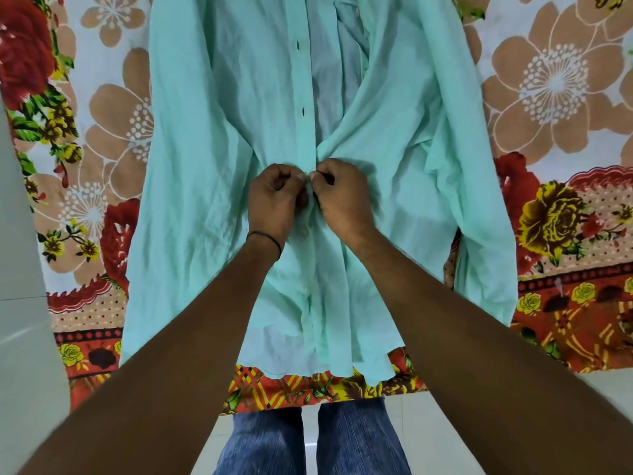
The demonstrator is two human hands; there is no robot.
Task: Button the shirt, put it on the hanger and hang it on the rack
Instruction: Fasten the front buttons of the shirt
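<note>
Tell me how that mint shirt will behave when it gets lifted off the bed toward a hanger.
The shirt is probably floppy: it lies creased and bunches where the left hand and right hand pinch the placket. It looks thin, so likely light. The upper front is still open, so the panels may swing apart.

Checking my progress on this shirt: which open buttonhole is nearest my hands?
The lower buttonhole, a dark slit on the placket just above the hands; the other sits higher, toward the collar.

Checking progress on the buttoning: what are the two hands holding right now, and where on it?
Both hold the shirt at its front opening, about halfway up: left hand pinches the buttonhole edge, right hand pinches the facing edge. The button itself is hidden.
</note>
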